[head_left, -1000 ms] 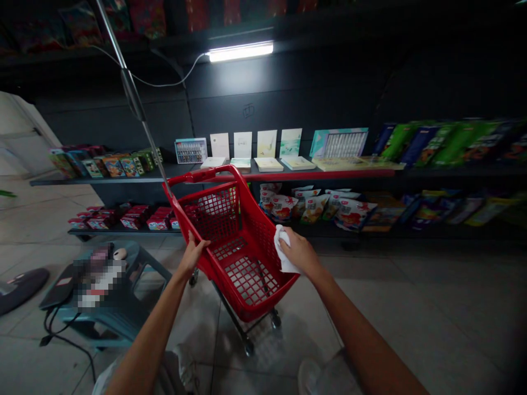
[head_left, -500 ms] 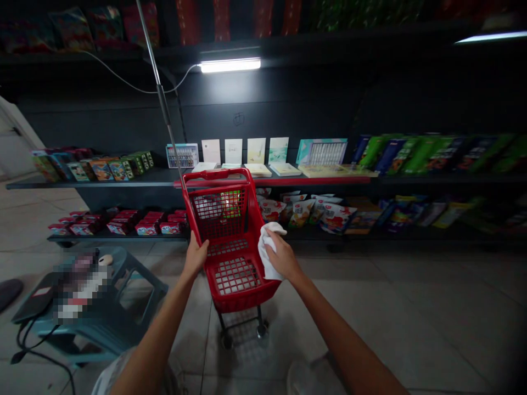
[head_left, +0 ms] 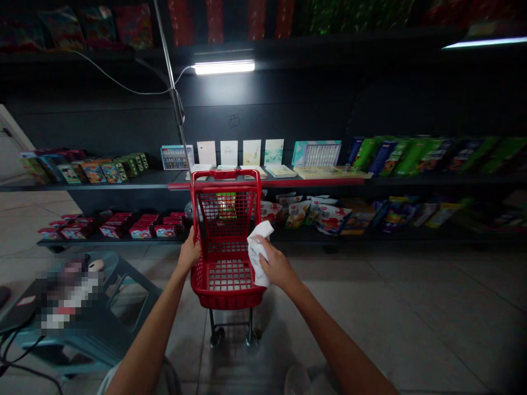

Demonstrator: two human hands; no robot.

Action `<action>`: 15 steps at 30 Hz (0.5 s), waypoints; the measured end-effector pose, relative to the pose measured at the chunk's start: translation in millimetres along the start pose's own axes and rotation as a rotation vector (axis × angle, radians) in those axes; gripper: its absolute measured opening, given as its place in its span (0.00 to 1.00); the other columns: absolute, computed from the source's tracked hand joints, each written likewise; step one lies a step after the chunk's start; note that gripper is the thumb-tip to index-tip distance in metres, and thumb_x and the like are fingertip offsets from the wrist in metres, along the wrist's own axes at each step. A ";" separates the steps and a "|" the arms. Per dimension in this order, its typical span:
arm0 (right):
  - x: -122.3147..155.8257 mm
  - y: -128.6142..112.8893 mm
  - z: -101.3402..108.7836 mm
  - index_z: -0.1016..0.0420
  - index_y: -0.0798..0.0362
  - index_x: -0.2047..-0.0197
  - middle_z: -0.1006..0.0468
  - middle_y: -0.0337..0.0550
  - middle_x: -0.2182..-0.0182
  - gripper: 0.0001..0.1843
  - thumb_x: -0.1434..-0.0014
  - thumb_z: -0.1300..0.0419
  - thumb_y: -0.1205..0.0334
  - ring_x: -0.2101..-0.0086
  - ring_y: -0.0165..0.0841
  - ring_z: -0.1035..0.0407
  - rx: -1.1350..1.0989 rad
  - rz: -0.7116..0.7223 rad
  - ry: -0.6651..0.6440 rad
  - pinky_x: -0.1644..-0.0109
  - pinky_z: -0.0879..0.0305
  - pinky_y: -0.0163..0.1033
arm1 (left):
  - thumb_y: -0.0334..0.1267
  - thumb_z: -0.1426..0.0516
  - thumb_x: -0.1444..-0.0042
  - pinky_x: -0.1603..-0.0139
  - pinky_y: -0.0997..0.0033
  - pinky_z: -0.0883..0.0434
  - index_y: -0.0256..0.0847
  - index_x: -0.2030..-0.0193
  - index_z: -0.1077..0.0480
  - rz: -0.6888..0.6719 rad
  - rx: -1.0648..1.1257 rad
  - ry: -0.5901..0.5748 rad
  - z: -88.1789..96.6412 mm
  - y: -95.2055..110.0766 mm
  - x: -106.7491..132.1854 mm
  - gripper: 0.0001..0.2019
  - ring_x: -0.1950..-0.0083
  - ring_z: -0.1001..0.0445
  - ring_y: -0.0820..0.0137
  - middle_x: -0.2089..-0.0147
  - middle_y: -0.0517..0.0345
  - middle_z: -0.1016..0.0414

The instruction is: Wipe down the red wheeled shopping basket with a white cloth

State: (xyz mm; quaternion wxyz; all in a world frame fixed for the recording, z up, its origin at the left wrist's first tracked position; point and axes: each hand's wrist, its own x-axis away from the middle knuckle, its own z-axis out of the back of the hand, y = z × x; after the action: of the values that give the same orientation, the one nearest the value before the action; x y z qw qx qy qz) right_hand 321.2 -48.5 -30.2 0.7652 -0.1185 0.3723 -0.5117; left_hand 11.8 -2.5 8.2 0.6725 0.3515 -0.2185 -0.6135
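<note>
- a dark shelf unit (head_left: 123, 180) is running across the back, carrying small boxes, upright cards and, on the lower tier, snack bags (head_left: 302, 211); a tube light (head_left: 224, 67) is glowing above it.
- a thin metal pole (head_left: 175, 99) is slanting down behind the cart, just beyond its handle, with a cable trailing off it towards the light.
- a teal plastic stool (head_left: 119, 307) is standing on the tiled floor (head_left: 411, 307) to the left, near the left forearm but apart from the cart; what lies on it is blurred.
- a red cart (head_left: 226, 241) is standing on the floor directly in front of the person, between the two arms, with its tall handle end facing the shelves.
- the left hand (head_left: 188, 255) is wrapping its grip around the cart's left rim, fingers curled over the edge.
- the right hand (head_left: 276, 267) is pinching a white cloth (head_left: 256, 253) in a closed grip and pressing it against the cart's right rim; the cloth is bunching up above the fingers.
- the cart is looking like moulded plastic with a grid of square holes in its sides and floor, a rounded loop handle, and a dark frame with small wheels underneath.
- the cloth is looking soft and crumpled; the floor tiles are looking smooth and grey.
</note>
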 end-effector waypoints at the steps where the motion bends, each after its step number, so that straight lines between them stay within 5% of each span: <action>1: -4.2 3.1 -2.6 0.40 0.53 0.25 0.31 0.53 0.31 0.36 0.36 0.50 0.67 0.33 0.43 0.34 0.018 -0.024 0.010 0.28 0.37 0.52 | 0.42 0.47 0.36 0.32 0.54 0.31 0.45 0.20 0.49 -0.001 -0.008 -0.015 -0.6 -1.1 -1.6 0.37 0.34 0.24 0.51 0.32 0.49 0.25; 9: -78.7 28.1 -4.7 0.40 0.59 0.25 0.28 0.62 0.34 0.37 0.37 0.50 0.72 0.41 0.49 0.26 0.160 -0.123 0.058 0.36 0.31 0.52 | 0.37 0.47 0.39 0.36 0.58 0.29 0.42 0.19 0.54 -0.006 -0.073 -0.061 -1.9 -1.7 -4.8 0.41 0.37 0.22 0.54 0.37 0.47 0.21; 15: -153.6 -2.3 -8.4 0.30 0.49 0.32 0.22 0.51 0.40 0.31 0.36 0.49 0.73 0.47 0.46 0.24 0.175 -0.016 0.186 0.44 0.27 0.47 | 0.36 0.47 0.39 0.42 0.62 0.27 0.42 0.20 0.51 0.037 -0.033 -0.049 2.0 5.6 4.1 0.40 0.47 0.17 0.57 0.47 0.49 0.16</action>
State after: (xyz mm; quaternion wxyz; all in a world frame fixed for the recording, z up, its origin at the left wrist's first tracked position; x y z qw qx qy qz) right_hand 283.2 86.0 34.1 0.7305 -0.0064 0.3949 -0.5571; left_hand 14.7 -7.0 13.1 0.6839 0.3213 -0.2313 -0.6128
